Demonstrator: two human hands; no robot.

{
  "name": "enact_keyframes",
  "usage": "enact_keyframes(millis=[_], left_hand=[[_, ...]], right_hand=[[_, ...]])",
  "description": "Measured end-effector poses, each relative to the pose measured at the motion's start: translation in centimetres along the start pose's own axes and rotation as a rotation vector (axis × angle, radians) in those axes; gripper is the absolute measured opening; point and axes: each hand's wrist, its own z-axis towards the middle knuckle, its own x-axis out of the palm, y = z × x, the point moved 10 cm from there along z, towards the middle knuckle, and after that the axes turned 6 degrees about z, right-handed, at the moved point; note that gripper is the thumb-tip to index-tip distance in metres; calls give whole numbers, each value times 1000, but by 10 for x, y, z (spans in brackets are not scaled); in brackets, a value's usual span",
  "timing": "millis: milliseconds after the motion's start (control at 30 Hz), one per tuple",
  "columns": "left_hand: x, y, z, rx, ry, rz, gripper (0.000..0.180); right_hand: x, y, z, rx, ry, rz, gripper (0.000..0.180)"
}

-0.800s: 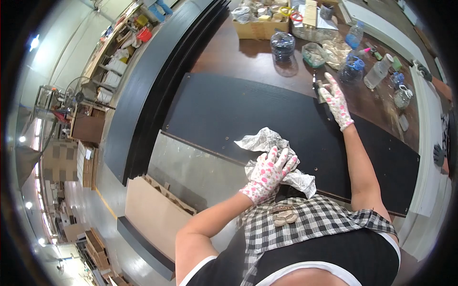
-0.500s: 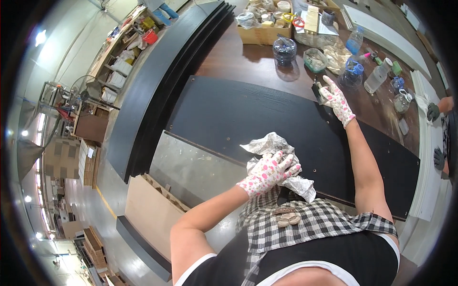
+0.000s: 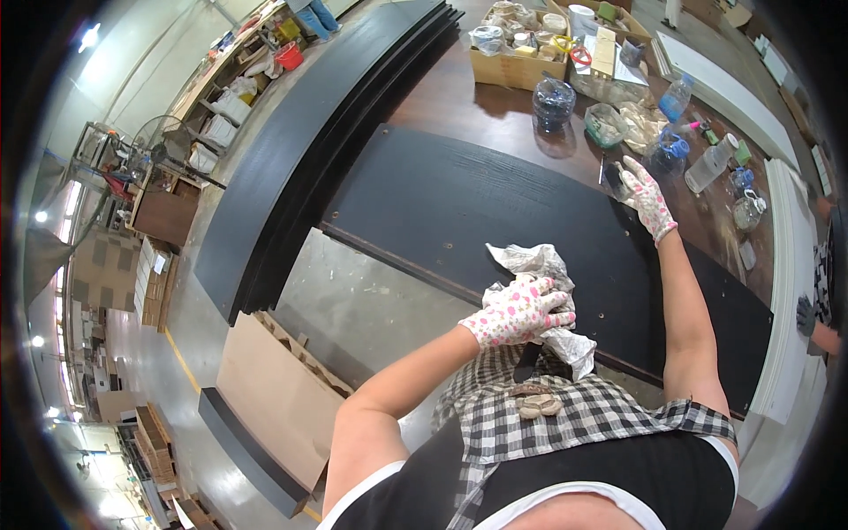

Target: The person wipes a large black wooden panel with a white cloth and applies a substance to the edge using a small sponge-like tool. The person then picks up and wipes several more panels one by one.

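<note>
Gloved left hand (image 3: 521,311) is bunched around a crumpled white rag (image 3: 534,259), which sits right over the near edge of a long black board (image 3: 459,190) lying on a brown tabletop (image 3: 422,108). As for the gloved right hand (image 3: 649,201), its fingers (image 3: 633,166) are mostly stretched out next to a small dark tool (image 3: 613,177) by the board's far edge, and honestly I can't tell if it's gripping that or just touching it. Just past it there's a shallow plastic tub (image 3: 605,126), plus a bunch of black boards (image 3: 291,159) stacked off to the left.
</note>
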Motion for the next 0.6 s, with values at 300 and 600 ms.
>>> enact_keyframes(millis=[300, 600], left_hand=[[7, 9, 2, 26, -101, -95, 78], [-67, 99, -19, -547, -304, -172, 41]], right_hand=[[-8, 5, 3, -22, -63, -39, 45], [-21, 57, -78, -296, -231, 95, 38]])
